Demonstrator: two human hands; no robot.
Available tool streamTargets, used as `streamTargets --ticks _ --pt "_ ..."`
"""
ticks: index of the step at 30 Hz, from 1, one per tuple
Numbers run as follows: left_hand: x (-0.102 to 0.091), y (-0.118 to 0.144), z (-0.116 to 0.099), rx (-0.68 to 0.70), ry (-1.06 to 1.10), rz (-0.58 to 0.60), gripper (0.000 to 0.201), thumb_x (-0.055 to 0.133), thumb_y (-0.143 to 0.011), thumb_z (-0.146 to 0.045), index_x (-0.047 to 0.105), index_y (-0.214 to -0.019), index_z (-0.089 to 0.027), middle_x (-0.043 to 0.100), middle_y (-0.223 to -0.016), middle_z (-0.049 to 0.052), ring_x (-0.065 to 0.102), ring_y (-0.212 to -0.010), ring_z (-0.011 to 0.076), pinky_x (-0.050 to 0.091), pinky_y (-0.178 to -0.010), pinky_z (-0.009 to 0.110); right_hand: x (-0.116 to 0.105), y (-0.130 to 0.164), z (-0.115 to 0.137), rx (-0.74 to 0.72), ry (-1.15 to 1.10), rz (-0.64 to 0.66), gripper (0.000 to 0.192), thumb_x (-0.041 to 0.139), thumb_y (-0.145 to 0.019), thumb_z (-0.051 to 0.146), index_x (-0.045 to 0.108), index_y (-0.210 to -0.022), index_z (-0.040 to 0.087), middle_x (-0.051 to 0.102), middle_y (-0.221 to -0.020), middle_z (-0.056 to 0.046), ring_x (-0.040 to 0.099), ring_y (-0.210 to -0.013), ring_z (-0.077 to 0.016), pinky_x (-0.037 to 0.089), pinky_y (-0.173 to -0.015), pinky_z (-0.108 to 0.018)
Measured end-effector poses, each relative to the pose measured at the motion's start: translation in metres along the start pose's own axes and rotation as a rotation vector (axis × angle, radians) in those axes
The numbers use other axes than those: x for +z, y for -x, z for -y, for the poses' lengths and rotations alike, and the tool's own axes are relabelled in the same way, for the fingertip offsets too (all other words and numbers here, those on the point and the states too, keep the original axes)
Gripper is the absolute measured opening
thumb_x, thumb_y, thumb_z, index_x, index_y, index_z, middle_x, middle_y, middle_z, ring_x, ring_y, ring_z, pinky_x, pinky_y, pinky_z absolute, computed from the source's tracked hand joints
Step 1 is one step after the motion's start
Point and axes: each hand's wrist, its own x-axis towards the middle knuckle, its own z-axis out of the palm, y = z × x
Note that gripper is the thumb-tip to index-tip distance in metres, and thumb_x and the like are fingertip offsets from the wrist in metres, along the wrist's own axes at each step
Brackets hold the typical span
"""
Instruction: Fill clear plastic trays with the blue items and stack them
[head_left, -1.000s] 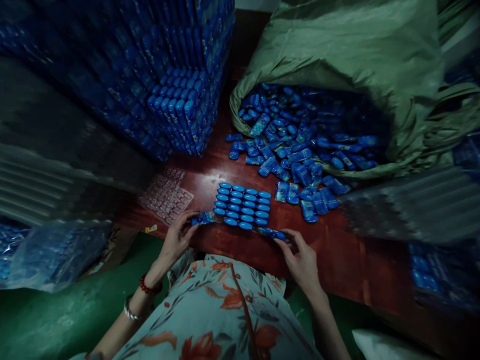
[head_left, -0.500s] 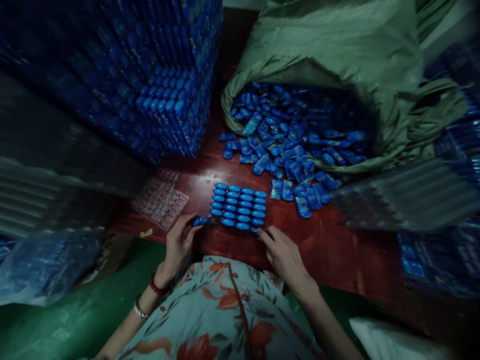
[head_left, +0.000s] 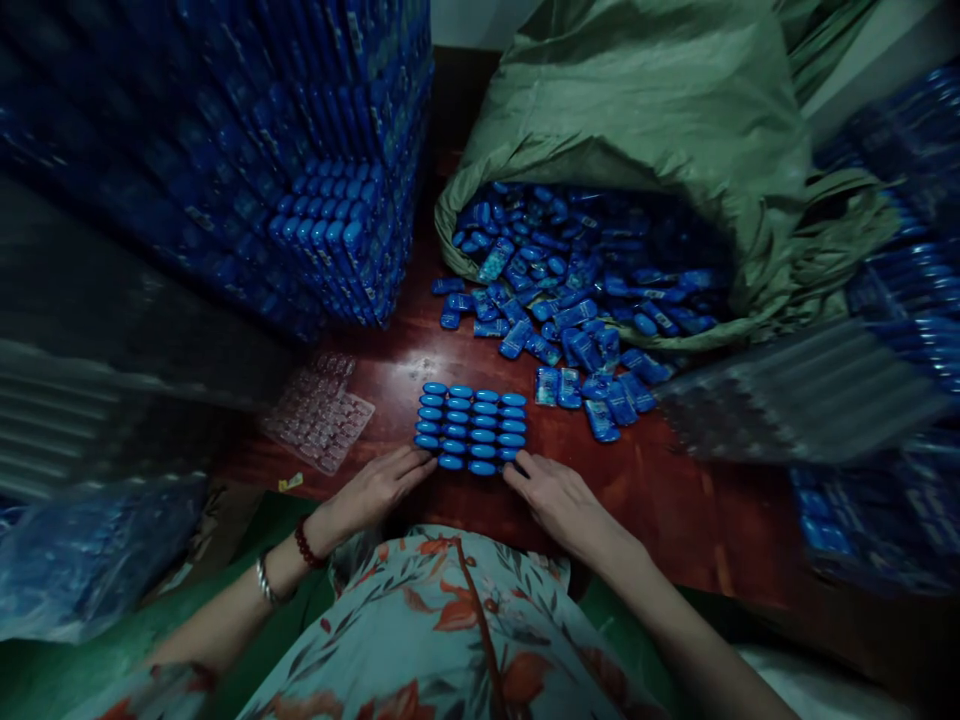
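A tray filled with rows of small blue capsule-shaped packets [head_left: 471, 427] lies on the red-brown wooden table [head_left: 660, 490] just in front of me. My left hand [head_left: 379, 487] rests at its near left corner, fingertips touching the nearest row. At the near right corner my right hand [head_left: 551, 493] lies flat, fingers touching the edge. Neither hand visibly holds a loose packet. Loose blue packets [head_left: 570, 345] are scattered beyond the tray.
A green sack [head_left: 675, 130] lies open at the back right, spilling blue packets. A tall stack of filled blue trays [head_left: 330, 230] stands at the back left. An empty clear plastic tray [head_left: 319, 412] lies left of the filled one. Clear tray stacks [head_left: 795, 395] flank the right side.
Both hands held a blue packet a second ago. They have moved inward to the tray's near edge, and the packets are no longer seen in the fingers.
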Motion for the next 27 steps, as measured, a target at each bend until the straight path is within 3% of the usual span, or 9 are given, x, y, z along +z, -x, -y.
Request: streamTargets --ticks 4,8,12,14,17,20,23,25,27 --pt "0.004 -0.002 0.005 0.014 -0.013 0.043 0.036 0.033 -0.094 -0.016 0.052 -0.125 -0.019 0.064 -0.104 0.01 0.058 -0.099 0.0186 0.051 -0.087 0.036 0.004 -0.01 0.012 0.01 0.053 -0.097 0.033 0.041 -0.083 0.001 0.059 -0.103 0.02 0.059 -0.102 -0.009 0.059 -0.096 -0.0209 0.046 -0.085 -0.034" --pt "0.02 0.01 0.01 -0.091 -0.093 -0.103 0.039 0.035 -0.093 -0.017 0.051 -0.128 -0.025 0.061 -0.111 0.011 0.055 -0.098 0.022 0.049 -0.083 0.039 0.021 -0.014 0.017 0.082 0.115 -0.191 0.027 0.044 -0.082 0.002 0.06 -0.096 0.019 0.061 -0.09 -0.008 0.06 -0.081 -0.0211 0.049 -0.072 -0.032" --pt "0.027 0.009 0.005 -0.263 -0.13 -0.348 0.046 0.045 -0.09 -0.02 0.043 -0.134 -0.036 0.049 -0.129 0.009 0.047 -0.116 0.0241 0.041 -0.096 0.042 0.038 -0.003 0.017 0.189 0.059 -0.533 0.031 0.043 -0.091 0.022 0.051 -0.121 0.02 0.062 -0.102 -0.011 0.061 -0.085 -0.0217 0.051 -0.07 -0.032" --pt "0.03 -0.006 0.0 -0.388 -0.099 -0.443 0.054 0.045 -0.091 -0.026 0.028 -0.142 -0.033 0.035 -0.142 0.01 0.037 -0.127 0.0262 0.036 -0.102 0.044 0.039 -0.004 0.015 0.279 -0.004 -0.697 0.042 0.042 -0.092 0.032 0.042 -0.132 0.023 0.058 -0.114 -0.014 0.06 -0.094 -0.0243 0.051 -0.074 -0.035" --pt "0.037 -0.043 0.0 -0.555 -0.044 -0.478 0.064 0.041 -0.092 -0.035 0.01 -0.147 -0.025 0.02 -0.151 0.013 0.022 -0.138 0.0292 0.027 -0.108 0.05 0.041 -0.026 0.007 0.342 -0.033 -0.818 0.059 0.039 -0.09 0.043 0.026 -0.144 0.022 0.045 -0.134 -0.018 0.048 -0.117 -0.0351 0.047 -0.084 -0.051" --pt "0.045 -0.074 0.008 -0.68 0.07 -0.433 0.062 0.039 -0.092 -0.039 0.017 -0.146 -0.021 0.025 -0.15 0.014 0.019 -0.139 0.0302 0.022 -0.11 0.054 0.051 -0.062 -0.006 0.281 -0.013 -0.868 0.067 0.04 -0.088 0.047 0.018 -0.147 0.024 0.041 -0.139 -0.017 0.04 -0.125 -0.0407 0.044 -0.085 -0.061" --pt "0.051 -0.084 0.014 -0.756 0.281 -0.434 0.059 0.04 -0.09 -0.044 0.027 -0.144 -0.022 0.027 -0.15 0.012 0.023 -0.138 0.0276 0.022 -0.112 0.051 0.065 -0.086 -0.021 0.176 -0.077 -0.855 0.066 0.041 -0.089 0.044 0.015 -0.147 0.03 0.045 -0.138 -0.014 0.044 -0.123 -0.0387 0.048 -0.082 -0.058" --pt "0.056 -0.082 0.019 -0.853 0.445 -0.529 0.059 0.038 -0.089 -0.048 0.032 -0.142 -0.023 0.029 -0.149 0.01 0.025 -0.138 0.0251 0.024 -0.112 0.047 0.066 -0.086 -0.03 0.177 -0.215 -0.855 0.063 0.039 -0.09 0.041 0.012 -0.147 0.035 0.044 -0.139 -0.01 0.045 -0.124 -0.0347 0.051 -0.083 -0.055" --pt "0.062 -0.08 0.029 -0.98 0.625 -0.661 0.058 0.033 -0.089 -0.053 0.039 -0.138 -0.023 0.042 -0.142 0.01 0.035 -0.133 0.0249 0.032 -0.109 0.045 0.055 -0.077 -0.037 0.186 -0.362 -0.841 0.058 0.042 -0.089 0.041 0.02 -0.142 0.045 0.046 -0.138 -0.002 0.049 -0.121 -0.0292 0.055 -0.08 -0.049"
